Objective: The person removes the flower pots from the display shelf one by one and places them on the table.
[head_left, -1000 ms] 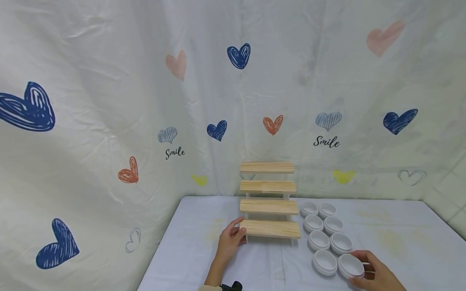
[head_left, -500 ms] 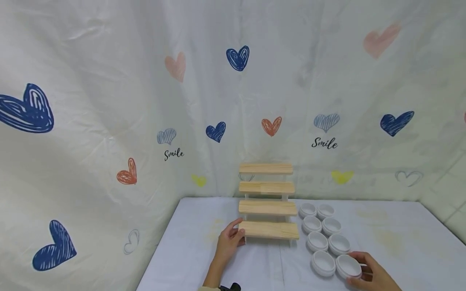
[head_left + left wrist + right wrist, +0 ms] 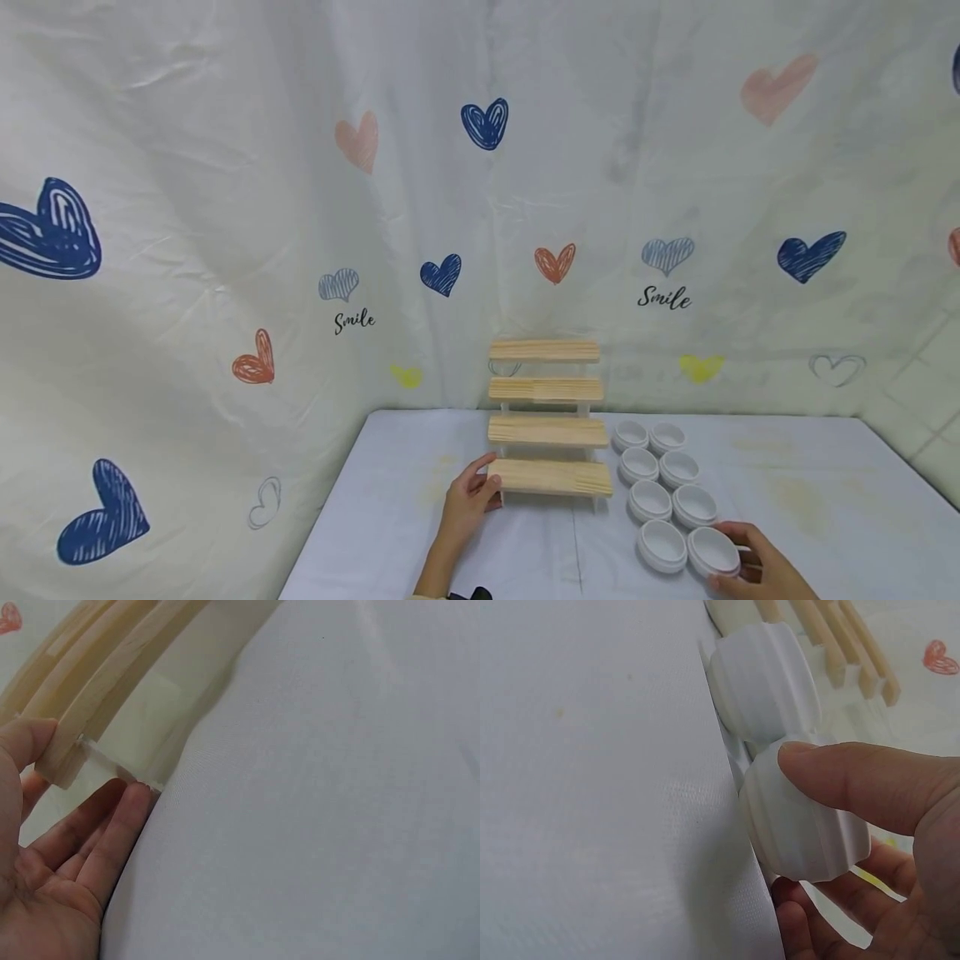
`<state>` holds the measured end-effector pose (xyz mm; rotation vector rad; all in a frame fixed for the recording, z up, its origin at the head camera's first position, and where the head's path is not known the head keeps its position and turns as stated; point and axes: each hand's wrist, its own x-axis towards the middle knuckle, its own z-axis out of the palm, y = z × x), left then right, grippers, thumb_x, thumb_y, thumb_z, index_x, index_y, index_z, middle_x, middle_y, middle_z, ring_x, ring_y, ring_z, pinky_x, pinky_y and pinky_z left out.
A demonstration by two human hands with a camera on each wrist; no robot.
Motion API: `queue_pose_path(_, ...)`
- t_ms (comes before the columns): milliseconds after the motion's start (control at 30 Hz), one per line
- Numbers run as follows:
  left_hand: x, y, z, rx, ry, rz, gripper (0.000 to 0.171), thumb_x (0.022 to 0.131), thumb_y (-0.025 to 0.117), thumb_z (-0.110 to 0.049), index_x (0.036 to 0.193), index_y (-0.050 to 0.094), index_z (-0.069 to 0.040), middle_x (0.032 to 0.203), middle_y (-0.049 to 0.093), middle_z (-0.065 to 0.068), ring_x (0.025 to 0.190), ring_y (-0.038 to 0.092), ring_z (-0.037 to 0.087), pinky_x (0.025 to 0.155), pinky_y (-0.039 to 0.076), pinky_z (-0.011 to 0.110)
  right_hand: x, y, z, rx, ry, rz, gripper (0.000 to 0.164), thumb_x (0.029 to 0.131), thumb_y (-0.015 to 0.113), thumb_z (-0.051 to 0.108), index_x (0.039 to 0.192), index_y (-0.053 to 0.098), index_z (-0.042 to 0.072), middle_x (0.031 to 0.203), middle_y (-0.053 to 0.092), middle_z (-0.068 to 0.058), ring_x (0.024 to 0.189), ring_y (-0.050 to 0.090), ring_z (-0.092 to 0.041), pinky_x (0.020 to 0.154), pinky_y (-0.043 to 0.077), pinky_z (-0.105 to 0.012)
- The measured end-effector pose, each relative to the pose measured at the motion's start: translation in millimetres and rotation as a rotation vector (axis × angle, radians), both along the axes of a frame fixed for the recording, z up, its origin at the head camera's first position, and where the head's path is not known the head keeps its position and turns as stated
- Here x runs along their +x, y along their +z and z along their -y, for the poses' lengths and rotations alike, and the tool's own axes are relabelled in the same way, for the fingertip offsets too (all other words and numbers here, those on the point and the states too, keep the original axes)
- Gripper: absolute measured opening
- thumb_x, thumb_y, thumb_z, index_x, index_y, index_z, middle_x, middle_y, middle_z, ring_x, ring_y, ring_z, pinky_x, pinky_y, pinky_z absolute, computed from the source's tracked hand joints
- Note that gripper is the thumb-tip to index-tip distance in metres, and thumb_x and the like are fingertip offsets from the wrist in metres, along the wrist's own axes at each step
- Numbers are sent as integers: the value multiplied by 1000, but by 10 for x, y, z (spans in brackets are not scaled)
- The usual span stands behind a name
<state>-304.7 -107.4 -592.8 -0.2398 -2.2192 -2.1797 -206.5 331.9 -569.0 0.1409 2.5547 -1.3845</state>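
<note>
A four-tier display stand (image 3: 550, 431) with pale wooden boards and white supports stands at the back middle of the table. My left hand (image 3: 467, 502) grips the left end of its lowest board. In the left wrist view the thumb lies on the board's end (image 3: 64, 761), and the lower fingers are near a white support. Two columns of small round white bowls (image 3: 662, 546) stand right of the stand. My right hand (image 3: 765, 567) holds the nearest right-hand bowl (image 3: 712, 550). In the right wrist view the thumb presses this bowl's side (image 3: 799, 825), with fingers around its far side.
A white cloth covers the table (image 3: 787, 475). Behind and to the left hangs a pale curtain (image 3: 570, 167) printed with hearts. The stand's back is close to the curtain. Several bowls sit tightly together just beyond the right hand.
The head view has shifted slightly, so everything sits a little lower and further left. Both hands keep their places on the stand and the bowl.
</note>
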Motion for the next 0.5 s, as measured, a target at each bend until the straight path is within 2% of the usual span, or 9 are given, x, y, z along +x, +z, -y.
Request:
queue_pose_path(67,-5,2,3,2,-1,-4,48,99,70,-25,144,59,-15,107,73,15,98,73,31,78,65,36,6,8,3,12,10,-16,86,87,83,32,145,35,-8,139,51,-32,110,62,-18,76,54,-20)
queue_pose_path(233,-22,14,0,2,-2,-15,48,99,69,-24,144,58,-13,108,73,17,100,73,31,79,65,36,28,12,-22,37,35,-73,82,86,82,30,145,37,-6,140,52,-31,100,56,6,79,53,-18)
queue_pose_path(300,-23,18,5,-1,-3,-16,48,99,69,-24,144,58,-13,109,73,17,100,73,31,79,65,36,32,8,-22,39,40,-85,82,86,82,30,145,38,-6,140,53,-30,97,53,12,79,53,-17)
queue_pose_path(400,-21,27,10,-7,-5,-15,48,99,69,-24,144,58,-13,109,73,17,100,73,32,79,65,35,29,8,-7,41,35,-81,82,87,82,31,145,37,-6,138,54,-29,97,53,10,79,53,-17)
queue_pose_path(500,-16,37,12,-12,-5,-15,49,99,69,-25,145,58,-14,109,73,17,100,73,33,79,65,35,25,19,13,44,30,-68,83,88,80,33,145,36,-8,137,55,-27,104,58,-2,78,53,-17)
